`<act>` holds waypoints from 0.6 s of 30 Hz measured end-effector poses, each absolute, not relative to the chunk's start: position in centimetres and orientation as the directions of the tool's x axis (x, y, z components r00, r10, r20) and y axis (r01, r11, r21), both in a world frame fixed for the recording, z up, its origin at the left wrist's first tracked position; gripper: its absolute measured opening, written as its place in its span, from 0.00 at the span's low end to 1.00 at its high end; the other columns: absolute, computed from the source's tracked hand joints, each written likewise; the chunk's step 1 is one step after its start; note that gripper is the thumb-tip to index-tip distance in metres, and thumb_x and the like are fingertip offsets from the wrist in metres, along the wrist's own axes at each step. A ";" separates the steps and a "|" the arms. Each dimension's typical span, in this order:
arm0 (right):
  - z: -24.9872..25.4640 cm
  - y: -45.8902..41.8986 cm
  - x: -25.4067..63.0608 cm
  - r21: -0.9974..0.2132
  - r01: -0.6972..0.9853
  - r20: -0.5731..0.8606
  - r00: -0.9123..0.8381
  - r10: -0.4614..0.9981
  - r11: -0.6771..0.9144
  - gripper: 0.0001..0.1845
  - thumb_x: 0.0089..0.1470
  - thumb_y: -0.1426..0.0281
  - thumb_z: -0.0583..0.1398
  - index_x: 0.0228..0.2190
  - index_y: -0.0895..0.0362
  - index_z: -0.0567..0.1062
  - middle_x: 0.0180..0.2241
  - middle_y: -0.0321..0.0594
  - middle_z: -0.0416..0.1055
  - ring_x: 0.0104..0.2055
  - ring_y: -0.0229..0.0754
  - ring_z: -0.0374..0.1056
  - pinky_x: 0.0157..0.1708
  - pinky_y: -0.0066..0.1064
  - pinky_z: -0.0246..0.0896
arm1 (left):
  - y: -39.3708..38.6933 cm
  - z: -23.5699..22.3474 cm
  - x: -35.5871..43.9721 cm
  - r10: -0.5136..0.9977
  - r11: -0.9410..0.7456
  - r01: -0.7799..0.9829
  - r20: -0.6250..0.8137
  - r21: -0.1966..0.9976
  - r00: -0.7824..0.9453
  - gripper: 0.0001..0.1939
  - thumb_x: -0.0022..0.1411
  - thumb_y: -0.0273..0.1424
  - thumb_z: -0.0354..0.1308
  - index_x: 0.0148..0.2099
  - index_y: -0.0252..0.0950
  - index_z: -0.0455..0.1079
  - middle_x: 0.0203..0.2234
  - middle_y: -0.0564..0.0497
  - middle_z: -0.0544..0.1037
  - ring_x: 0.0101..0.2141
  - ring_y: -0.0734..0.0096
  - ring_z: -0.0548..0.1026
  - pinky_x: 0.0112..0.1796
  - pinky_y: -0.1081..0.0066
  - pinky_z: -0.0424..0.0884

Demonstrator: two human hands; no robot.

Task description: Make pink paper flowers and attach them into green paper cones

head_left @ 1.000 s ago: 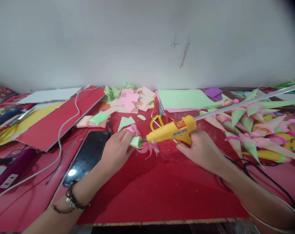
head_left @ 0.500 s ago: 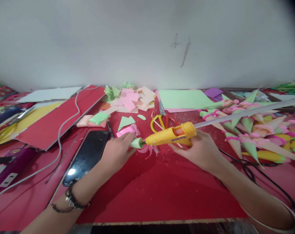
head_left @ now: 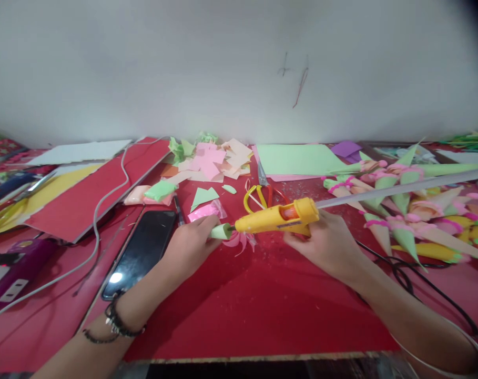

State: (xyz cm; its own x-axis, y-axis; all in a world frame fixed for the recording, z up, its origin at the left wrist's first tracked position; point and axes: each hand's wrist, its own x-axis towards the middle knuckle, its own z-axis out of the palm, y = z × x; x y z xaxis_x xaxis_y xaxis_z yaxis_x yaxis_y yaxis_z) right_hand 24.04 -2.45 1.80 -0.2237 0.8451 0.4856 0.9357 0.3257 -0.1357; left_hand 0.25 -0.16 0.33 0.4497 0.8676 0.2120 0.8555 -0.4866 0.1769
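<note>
My left hand [head_left: 193,245] is closed on a small rolled piece of light green paper [head_left: 221,231], its open end facing right. My right hand [head_left: 327,245] grips a yellow glue gun [head_left: 276,217] by the handle, and a long clear glue stick [head_left: 404,187] juts out of its back. The gun's dark nozzle meets the open end of the green roll; whether it is inside I cannot tell. Just beneath lies a pink curled paper piece [head_left: 242,242]. Behind the gun rest scissors [head_left: 251,200] with yellow and red handles.
A phone [head_left: 140,255] and a pink packet [head_left: 207,210] lie near my left hand. Paper cones and flowers [head_left: 404,205] are heaped at right, above a black cable [head_left: 400,273]. Green sheets [head_left: 297,159] and paper scraps [head_left: 211,160] lie by the wall. A red board [head_left: 100,189] sits left.
The glue gun has shifted very slightly, and my right thumb has moved a little to the right. My left hand keeps the green roll in nearly the same place.
</note>
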 end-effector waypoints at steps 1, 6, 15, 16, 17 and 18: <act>1.8 -2.5 24.0 -0.144 0.937 0.481 -0.215 0.850 0.318 0.07 0.41 0.69 0.55 0.27 0.57 0.69 0.20 0.39 0.67 0.20 0.40 0.62 0.19 0.29 0.49 | -0.2 0.3 0.3 0.869 -0.487 0.852 0.208 0.192 0.449 0.01 0.53 0.27 0.51 0.31 0.36 0.61 0.21 0.53 0.71 0.22 0.71 0.70 0.23 0.76 0.60; 1.6 -2.5 24.0 -0.158 0.944 0.481 -0.183 0.858 0.290 0.08 0.42 0.68 0.54 0.28 0.57 0.69 0.19 0.39 0.66 0.19 0.42 0.62 0.19 0.29 0.49 | -0.2 0.3 0.3 0.867 -0.489 0.841 0.228 0.231 0.442 0.01 0.53 0.27 0.50 0.30 0.36 0.60 0.19 0.54 0.70 0.21 0.73 0.70 0.22 0.77 0.60; 1.7 -2.7 23.7 -0.147 0.949 0.476 -0.178 0.861 0.277 0.08 0.41 0.71 0.53 0.26 0.58 0.70 0.16 0.38 0.65 0.17 0.40 0.61 0.17 0.28 0.48 | -0.3 0.4 0.5 0.854 -0.508 0.828 0.262 0.239 0.449 0.03 0.53 0.27 0.51 0.28 0.37 0.59 0.17 0.55 0.68 0.19 0.73 0.69 0.21 0.77 0.58; 1.7 -2.7 23.7 -0.146 0.949 0.481 -0.179 0.858 0.280 0.09 0.41 0.71 0.53 0.27 0.58 0.70 0.17 0.39 0.66 0.18 0.40 0.62 0.18 0.28 0.49 | -0.3 0.4 0.5 0.854 -0.509 0.826 0.263 0.241 0.449 0.03 0.53 0.27 0.51 0.28 0.37 0.59 0.18 0.55 0.68 0.20 0.73 0.69 0.21 0.77 0.58; 1.7 -2.7 23.7 -0.146 0.949 0.483 -0.178 0.857 0.279 0.09 0.41 0.71 0.53 0.27 0.59 0.70 0.17 0.39 0.66 0.18 0.41 0.62 0.18 0.28 0.49 | -0.3 0.4 0.5 0.852 -0.511 0.824 0.265 0.244 0.450 0.03 0.53 0.27 0.50 0.28 0.37 0.59 0.18 0.55 0.68 0.20 0.72 0.69 0.21 0.77 0.58; 1.7 -2.6 23.6 -0.147 0.950 0.483 -0.175 0.858 0.276 0.09 0.41 0.71 0.52 0.27 0.59 0.70 0.17 0.39 0.66 0.18 0.41 0.63 0.18 0.28 0.50 | -0.3 0.4 0.5 0.852 -0.512 0.821 0.266 0.250 0.451 0.03 0.53 0.27 0.50 0.29 0.36 0.59 0.18 0.55 0.69 0.20 0.72 0.69 0.21 0.77 0.58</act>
